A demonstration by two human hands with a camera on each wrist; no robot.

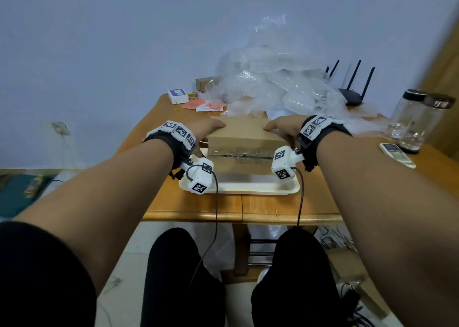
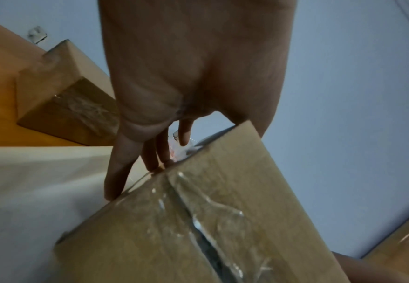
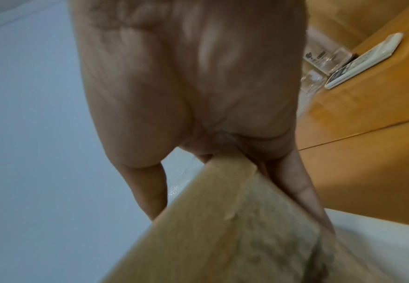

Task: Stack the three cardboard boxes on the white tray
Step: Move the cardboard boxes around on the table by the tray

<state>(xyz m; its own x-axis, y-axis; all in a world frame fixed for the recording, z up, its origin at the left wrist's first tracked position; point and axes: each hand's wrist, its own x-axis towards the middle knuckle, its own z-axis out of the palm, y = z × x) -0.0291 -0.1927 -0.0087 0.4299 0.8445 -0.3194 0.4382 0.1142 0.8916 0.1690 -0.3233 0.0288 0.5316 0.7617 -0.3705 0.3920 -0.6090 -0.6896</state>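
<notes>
Both forearms extended forward, wrists level. Left hand [image 1: 207,128] and right hand [image 1: 283,128] face each other, thumbs on top, fingers [image 2: 116,172] straight, pointing down.

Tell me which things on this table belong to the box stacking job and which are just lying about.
Part of the job:
- big box, held at its ends by left hand and right hand
- white tray under it
- smaller box beside the tray

Just lying about:
- bubble wrap
- router
- glass jar
- remote control
- small white packet
- red papers
</notes>
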